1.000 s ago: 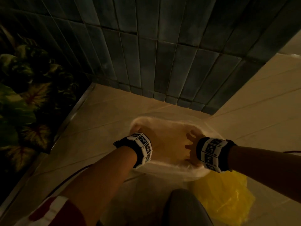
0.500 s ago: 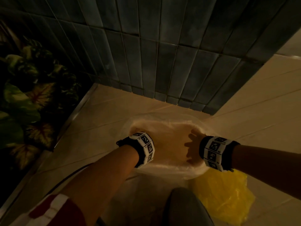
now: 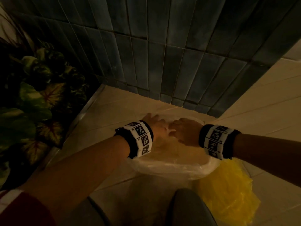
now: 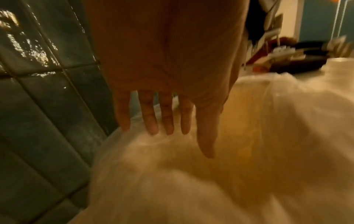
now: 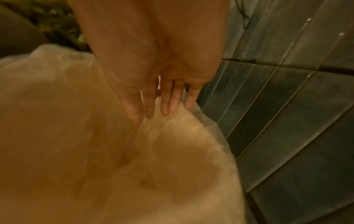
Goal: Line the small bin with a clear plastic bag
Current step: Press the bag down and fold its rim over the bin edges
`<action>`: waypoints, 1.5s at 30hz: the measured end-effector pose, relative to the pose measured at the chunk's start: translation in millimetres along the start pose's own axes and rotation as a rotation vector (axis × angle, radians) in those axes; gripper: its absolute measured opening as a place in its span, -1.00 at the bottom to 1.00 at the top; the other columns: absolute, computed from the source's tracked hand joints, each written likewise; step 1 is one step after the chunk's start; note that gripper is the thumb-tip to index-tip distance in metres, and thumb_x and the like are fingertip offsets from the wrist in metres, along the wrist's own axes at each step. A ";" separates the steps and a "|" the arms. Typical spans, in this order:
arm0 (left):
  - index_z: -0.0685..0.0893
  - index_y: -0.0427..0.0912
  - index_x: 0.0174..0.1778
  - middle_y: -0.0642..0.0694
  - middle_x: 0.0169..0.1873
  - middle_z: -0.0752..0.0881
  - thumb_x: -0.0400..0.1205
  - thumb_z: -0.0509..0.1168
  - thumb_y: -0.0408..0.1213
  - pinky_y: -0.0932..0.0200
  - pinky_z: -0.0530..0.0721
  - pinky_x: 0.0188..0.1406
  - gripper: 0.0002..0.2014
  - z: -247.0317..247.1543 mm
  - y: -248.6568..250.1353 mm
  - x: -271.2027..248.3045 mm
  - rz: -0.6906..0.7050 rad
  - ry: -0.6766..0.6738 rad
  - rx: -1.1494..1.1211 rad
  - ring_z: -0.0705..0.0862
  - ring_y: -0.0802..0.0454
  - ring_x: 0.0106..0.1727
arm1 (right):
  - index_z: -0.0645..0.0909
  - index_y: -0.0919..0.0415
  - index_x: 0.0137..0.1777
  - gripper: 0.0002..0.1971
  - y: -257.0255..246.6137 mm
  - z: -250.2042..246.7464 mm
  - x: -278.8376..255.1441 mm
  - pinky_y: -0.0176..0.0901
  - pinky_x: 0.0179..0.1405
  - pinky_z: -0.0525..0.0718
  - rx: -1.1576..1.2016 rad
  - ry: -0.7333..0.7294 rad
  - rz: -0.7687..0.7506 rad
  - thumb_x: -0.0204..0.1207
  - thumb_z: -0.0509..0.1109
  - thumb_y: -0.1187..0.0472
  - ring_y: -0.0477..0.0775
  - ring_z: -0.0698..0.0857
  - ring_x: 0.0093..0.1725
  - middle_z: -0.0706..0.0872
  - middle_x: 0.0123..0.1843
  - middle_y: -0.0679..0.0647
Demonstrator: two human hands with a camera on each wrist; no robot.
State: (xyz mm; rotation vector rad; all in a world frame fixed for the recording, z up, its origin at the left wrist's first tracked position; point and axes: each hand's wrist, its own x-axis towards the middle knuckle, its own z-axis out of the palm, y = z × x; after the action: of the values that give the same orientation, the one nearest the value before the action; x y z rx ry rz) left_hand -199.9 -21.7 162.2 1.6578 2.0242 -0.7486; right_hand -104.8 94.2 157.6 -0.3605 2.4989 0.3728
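Observation:
A small round bin (image 3: pixel 210 166) stands on the tiled floor, with a clear plastic bag (image 3: pixel 171 167) draped over its rim and hanging inside. My left hand (image 3: pixel 154 124) and right hand (image 3: pixel 184 129) hover side by side over the bin's far rim. In the left wrist view the left hand (image 4: pixel 166 121) has straight fingers whose tips touch the bag (image 4: pixel 191 174) at the far edge. In the right wrist view the right hand (image 5: pixel 159 104) also has straight fingers resting on the bag (image 5: pixel 134 159) near the rim. Neither hand grips anything.
A dark blue tiled wall (image 3: pixel 162 54) rises just behind the bin. Leafy plants (image 3: pixel 35 98) fill the left side beyond a metal floor strip. A crumpled yellow plastic bag (image 3: pixel 228 198) lies on the floor right of the bin. My knee (image 3: pixel 187 209) is at the bottom.
Both hands have moved from the bin's left and right sides toward each other, to the far rim. The bag's middle has sunk into the bin.

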 end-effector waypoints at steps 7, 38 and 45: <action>0.21 -0.17 0.61 -0.11 0.66 0.18 0.72 0.04 -0.18 -0.11 -0.12 0.68 -0.49 57.3 -32.2 6.8 -0.195 -0.182 -0.197 0.03 -0.11 0.69 | -0.08 -0.04 0.66 -0.24 22.6 36.7 -11.7 0.27 0.61 -0.21 -0.203 -0.408 0.112 0.55 0.03 -0.32 0.12 -0.13 0.70 -0.07 0.72 0.02; 0.38 -0.10 0.31 -0.30 0.22 0.60 0.70 0.11 -0.34 -0.16 0.77 -0.10 -0.74 100.4 -15.2 -29.2 -0.747 0.128 -1.980 0.77 -0.31 -0.10 | -0.26 -0.26 0.61 -0.30 0.5 109.9 -46.0 0.28 0.37 0.50 2.087 0.269 1.077 0.64 0.12 -0.07 0.35 0.51 0.39 0.43 0.47 0.15; 0.57 -0.35 -0.35 -0.33 -0.40 0.58 0.59 0.06 -0.51 -0.40 0.64 0.21 -0.76 103.8 -28.4 -15.8 -0.848 0.213 -1.860 0.61 -0.21 -0.32 | 0.51 0.30 0.37 -0.44 -3.0 122.9 -37.2 0.24 0.43 0.48 2.288 0.354 1.084 0.53 0.29 -0.12 0.32 0.55 0.25 0.58 0.37 0.26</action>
State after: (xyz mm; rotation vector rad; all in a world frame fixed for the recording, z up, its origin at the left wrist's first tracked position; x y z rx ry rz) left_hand -226.3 -104.3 96.4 -0.2188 2.0481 1.0165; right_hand -12.0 139.6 81.4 1.7756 1.5005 -2.0575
